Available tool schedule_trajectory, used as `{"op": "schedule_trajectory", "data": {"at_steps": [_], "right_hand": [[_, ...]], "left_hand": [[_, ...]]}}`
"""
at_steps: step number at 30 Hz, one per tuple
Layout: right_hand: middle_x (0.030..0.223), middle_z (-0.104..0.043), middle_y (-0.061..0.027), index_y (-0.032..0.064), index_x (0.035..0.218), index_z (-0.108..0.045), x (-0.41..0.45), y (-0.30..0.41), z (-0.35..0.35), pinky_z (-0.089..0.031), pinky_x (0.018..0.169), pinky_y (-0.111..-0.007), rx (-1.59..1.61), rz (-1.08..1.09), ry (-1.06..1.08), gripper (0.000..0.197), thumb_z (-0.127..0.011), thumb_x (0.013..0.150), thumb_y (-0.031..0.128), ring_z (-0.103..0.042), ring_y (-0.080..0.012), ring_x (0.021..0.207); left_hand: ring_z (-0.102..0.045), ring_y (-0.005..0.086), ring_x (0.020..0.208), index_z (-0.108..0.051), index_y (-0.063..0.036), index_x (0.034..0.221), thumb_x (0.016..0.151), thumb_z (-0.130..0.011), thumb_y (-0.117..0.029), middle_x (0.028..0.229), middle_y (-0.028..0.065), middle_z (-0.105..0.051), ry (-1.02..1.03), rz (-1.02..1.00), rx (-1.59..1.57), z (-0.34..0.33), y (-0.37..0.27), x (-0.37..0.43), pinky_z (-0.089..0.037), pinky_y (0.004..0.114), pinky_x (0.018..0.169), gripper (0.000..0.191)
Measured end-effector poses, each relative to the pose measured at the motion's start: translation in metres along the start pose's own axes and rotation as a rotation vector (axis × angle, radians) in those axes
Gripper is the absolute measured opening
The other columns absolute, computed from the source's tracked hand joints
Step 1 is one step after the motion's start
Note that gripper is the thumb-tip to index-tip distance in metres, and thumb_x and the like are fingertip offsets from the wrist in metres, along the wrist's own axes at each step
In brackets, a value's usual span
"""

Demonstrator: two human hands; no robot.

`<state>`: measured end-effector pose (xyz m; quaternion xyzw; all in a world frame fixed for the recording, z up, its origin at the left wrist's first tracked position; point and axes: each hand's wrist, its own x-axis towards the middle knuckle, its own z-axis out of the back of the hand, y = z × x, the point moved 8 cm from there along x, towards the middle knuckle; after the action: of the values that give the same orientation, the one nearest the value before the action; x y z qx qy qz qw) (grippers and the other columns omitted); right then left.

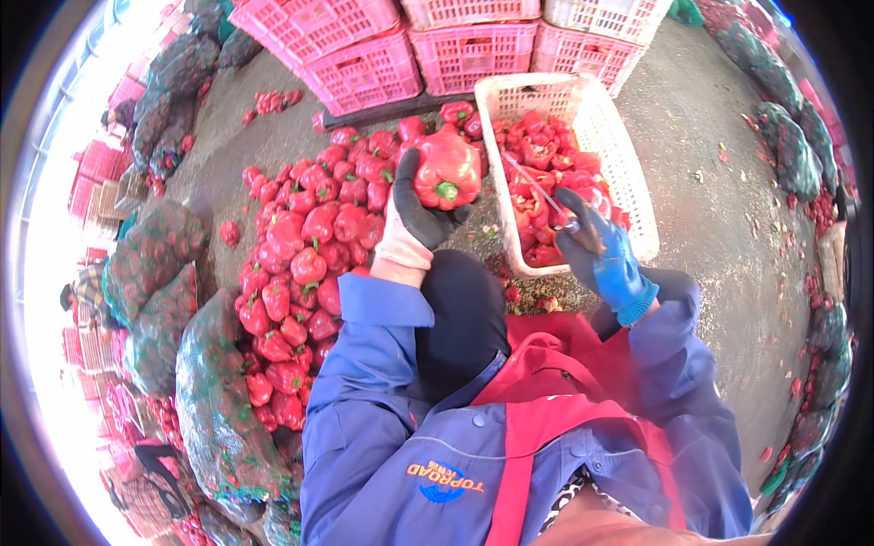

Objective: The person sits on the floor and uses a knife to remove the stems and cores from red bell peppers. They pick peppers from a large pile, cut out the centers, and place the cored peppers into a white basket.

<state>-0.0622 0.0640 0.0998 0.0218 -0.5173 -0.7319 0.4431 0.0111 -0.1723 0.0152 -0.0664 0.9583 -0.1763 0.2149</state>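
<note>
A whole red bell pepper (447,170) rests in my left hand (420,211), its green stem end turned toward me. That hand wears a black-coated glove with a pale cuff. In a blue glove with a dark coating, my right hand (594,242) grips a knife (536,183) by its handle. The thin blade points up and left over a white plastic crate (645,211). Cut red pepper pieces (536,147) fill much of that crate. To the left of my left hand spreads a large heap of whole red bell peppers (321,225) on the floor.
Stacked pink and white crates (474,54) stand beyond the heap and the crate. Full mesh sacks (225,396) line my left side, and more sacks (792,150) lie at the far right. Scraps litter the concrete floor (730,225). Other people (89,290) are at the far left.
</note>
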Motion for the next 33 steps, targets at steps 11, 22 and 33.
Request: {"op": "schedule_trajectory", "data": {"at_steps": [11,22,33], "right_hand": [[0.083,-0.065,-0.0144,0.0055,0.145,-0.034,0.013,-0.006,0.026,-0.045,0.049,-0.042,-0.403,0.136,0.111,0.069,-0.066,0.085,0.015,-0.061,-0.0348,0.058],[0.087,-0.068,-0.0135,0.0019,0.132,-0.049,-0.024,-0.194,0.035,-0.05,0.074,-0.034,-0.141,-0.855,0.173,0.045,-0.046,0.098,0.032,-0.064,-0.0227,0.075],[0.065,-0.055,-0.0033,0.0029,0.116,-0.057,-0.05,-0.018,0.03,-0.036,0.037,-0.025,0.771,-0.893,-0.16,0.035,-0.046,0.101,0.033,-0.048,-0.0109,0.042]], "left_hand": [[-0.059,0.0321,0.113,-0.048,-0.014,0.134,0.09,-0.046,-0.059,0.13,0.0104,-0.056,0.252,0.257,-0.107,-0.082,0.105,0.035,-0.057,0.053,0.079,0.063],[-0.065,0.0347,0.096,-0.055,-0.0165,0.125,0.092,-0.044,-0.055,0.116,0.0107,-0.064,0.185,0.285,0.012,-0.073,0.112,0.052,-0.058,0.047,0.06,0.052],[-0.05,0.0366,0.123,-0.05,-0.0158,0.133,0.082,-0.061,-0.054,0.134,0.0114,-0.053,0.317,-0.012,-0.129,-0.113,0.071,0.035,-0.039,0.063,0.101,0.064]]}}
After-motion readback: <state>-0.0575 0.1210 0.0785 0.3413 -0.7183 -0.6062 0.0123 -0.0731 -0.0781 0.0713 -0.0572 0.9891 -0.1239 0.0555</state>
